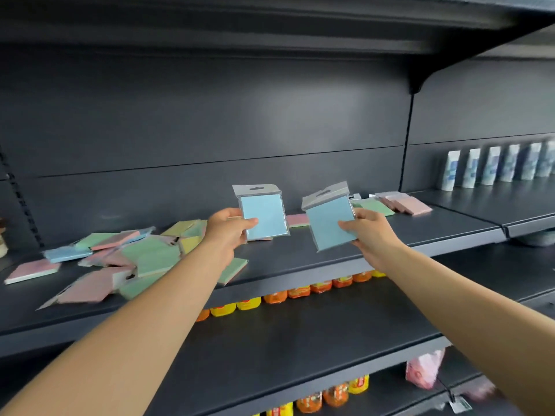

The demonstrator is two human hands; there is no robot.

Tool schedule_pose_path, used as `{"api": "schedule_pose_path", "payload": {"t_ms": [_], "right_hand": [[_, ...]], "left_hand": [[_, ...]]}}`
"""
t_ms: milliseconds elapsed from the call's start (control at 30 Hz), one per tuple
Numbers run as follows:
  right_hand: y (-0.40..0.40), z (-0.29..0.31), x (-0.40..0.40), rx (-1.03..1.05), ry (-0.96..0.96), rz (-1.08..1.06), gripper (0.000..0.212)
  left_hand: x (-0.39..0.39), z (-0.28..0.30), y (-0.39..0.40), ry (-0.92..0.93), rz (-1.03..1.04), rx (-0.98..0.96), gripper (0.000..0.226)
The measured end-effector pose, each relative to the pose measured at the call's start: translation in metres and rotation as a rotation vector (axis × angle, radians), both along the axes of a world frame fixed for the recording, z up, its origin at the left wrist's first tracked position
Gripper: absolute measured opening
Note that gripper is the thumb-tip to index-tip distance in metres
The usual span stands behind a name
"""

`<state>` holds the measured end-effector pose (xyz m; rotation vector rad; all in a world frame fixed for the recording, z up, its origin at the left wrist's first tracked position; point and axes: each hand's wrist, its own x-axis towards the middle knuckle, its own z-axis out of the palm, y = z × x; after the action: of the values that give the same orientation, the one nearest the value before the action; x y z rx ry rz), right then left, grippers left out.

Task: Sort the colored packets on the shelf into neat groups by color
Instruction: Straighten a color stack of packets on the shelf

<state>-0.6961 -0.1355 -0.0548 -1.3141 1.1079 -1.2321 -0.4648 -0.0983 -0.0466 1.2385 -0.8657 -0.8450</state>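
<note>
Shelf unit: a dark grey shelf runs across at chest height, with a matching back panel behind it and another board overhead.
Lower shelves: rows of orange and yellow bottles stand under the front edge.
Far right: a line of white and blue tubes stands upright against the back panel on the neighbouring shelf.
Mixed heap: green, pink, yellow and blue packets lie jumbled and overlapping on the left part of the shelf.
Sorted groups: green packets and, just beside them, pink packets lie flat towards the right end.
Left hand: the left hand pinches a blue packet by its lower left corner, upright above the shelf.
Right hand: the right hand grips a second blue packet by its right edge, tilted, near the first but apart from it.
</note>
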Motion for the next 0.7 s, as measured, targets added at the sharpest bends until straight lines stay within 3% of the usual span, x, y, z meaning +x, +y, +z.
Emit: {"api": "schedule_pose_path", "payload": {"t_ms": [400, 600, 700], "right_hand": [[-0.177, -0.038, -0.087, 0.115, 0.031, -0.020, 0.019], [-0.237, -0.071, -0.093, 0.159, -0.013, 0.122, 0.007], [-0.257, -0.079, -0.084, 0.133, -0.018, 0.116, 0.013]], "left_hand": [[-0.083, -0.030, -0.148, 0.136, 0.172, -0.008, 0.021], [-0.107, -0.053, -0.200, 0.251, 0.250, -0.079, 0.026], [-0.112, -0.064, -0.216, 0.250, 0.249, -0.098, 0.021]]}}
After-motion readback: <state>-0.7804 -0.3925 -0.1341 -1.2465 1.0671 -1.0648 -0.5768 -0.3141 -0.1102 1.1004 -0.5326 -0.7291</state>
